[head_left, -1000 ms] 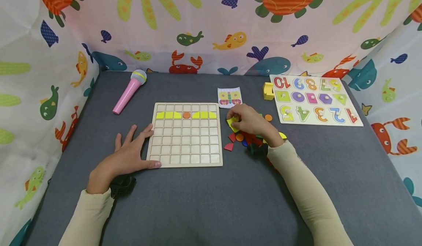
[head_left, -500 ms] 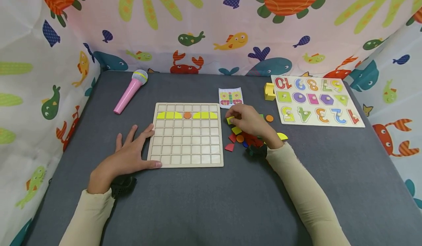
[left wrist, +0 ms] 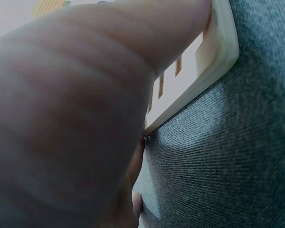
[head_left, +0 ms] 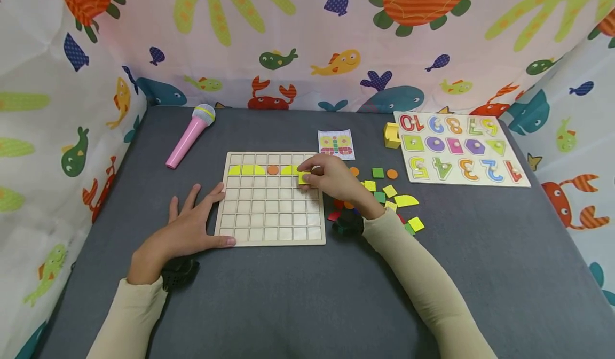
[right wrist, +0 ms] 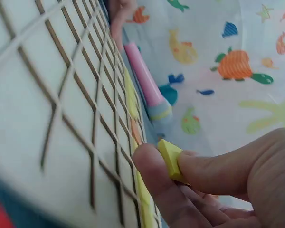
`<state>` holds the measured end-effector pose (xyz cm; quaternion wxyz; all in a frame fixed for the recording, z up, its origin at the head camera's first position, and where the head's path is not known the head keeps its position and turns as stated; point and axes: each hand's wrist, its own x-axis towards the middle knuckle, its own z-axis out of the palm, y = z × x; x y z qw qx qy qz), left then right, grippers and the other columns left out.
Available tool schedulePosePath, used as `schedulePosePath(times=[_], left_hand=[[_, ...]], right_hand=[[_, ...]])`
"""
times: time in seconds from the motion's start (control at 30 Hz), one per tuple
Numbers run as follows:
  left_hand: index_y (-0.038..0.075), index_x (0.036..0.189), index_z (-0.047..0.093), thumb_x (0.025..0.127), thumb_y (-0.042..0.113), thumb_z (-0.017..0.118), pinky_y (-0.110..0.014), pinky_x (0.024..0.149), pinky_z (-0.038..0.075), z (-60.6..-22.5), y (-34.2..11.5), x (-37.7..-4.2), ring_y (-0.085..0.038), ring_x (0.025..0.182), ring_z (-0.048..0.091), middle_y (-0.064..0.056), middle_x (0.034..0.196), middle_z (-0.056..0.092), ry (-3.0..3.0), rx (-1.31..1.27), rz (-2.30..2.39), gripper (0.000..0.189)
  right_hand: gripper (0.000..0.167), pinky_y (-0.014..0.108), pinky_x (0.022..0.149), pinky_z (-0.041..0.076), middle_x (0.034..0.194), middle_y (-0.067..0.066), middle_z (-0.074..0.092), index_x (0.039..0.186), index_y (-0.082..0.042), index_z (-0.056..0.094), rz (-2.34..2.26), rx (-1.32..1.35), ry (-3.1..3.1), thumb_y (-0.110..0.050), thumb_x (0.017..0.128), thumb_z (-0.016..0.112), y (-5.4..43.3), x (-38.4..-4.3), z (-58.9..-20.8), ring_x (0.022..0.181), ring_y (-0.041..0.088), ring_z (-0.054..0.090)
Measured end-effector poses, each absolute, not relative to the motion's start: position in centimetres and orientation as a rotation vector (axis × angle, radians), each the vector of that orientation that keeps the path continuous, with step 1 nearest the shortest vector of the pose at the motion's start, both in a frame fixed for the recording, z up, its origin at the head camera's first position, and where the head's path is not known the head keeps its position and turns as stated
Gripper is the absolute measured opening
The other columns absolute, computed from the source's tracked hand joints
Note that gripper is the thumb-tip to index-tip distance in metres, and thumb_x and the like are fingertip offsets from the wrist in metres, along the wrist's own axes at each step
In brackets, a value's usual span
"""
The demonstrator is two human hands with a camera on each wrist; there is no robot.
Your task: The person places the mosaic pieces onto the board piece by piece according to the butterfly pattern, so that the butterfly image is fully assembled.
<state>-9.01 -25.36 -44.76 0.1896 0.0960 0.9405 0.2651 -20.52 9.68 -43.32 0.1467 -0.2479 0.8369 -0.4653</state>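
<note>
Your right hand (head_left: 331,180) has thumb and finger clamped on a yellow tile (right wrist: 169,159), which you hold over the right part of the wooden board (head_left: 270,220), close to its far rows. In the right wrist view a finger lies between that tile and the board.

Your left hand (head_left: 184,231) is flat at the board's left side, its fingers spread apart, the thumb lying on the board's near left corner and a fingertip at its left edge.

The board is ruled into small squares. In its second row from the far edge you have yellow pieces (head_left: 247,170) on the left, an orange disc (head_left: 273,170) in the middle, and more yellow to the right of it, partly hidden by your right hand.

Loose pieces (head_left: 379,197) in yellow, green, orange and red are scattered to the right of the board, some behind your right wrist. A small printed card (head_left: 336,146) sits just beyond the board's far right corner. Farther off past that corner are a yellow block (head_left: 391,135) and a number puzzle (head_left: 439,157), near each other. A pink microphone (head_left: 184,142) lies beyond the board's far left corner.
</note>
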Motion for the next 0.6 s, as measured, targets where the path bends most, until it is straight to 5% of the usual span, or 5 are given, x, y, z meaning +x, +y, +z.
schedulePosePath(times=[0.2,0.6], left_hand=[[0.01,0.17,0.024,0.08,0.065,0.087,-0.081,0.113,-0.015,-44.9,-25.3,-8.6,-0.053,0.159,-0.007,-0.017,0.178,0.011,2.639,0.277,0.759,0.123],[0.01,0.169,0.026,0.079,0.068,0.087,-0.082,0.112,-0.013,-44.8,-25.4,-8.9,-0.054,0.159,-0.007,-0.015,0.179,0.011,2.657,0.274,0.745,0.123]], right_hand=[[0.005,0.032,0.086,0.055,0.106,0.009,0.068,0.106,-0.002,0.072,-1.367,-0.697,2.351,-0.004,0.103,0.071,6.5,-20.1,-43.9,0.092,0.019,0.075],[0.005,0.037,0.07,0.061,0.094,0.01,0.069,0.106,0.001,0.069,-1.481,-0.757,2.232,-0.003,0.103,0.07,2.1,-20.4,-43.2,0.081,0.031,0.075]])
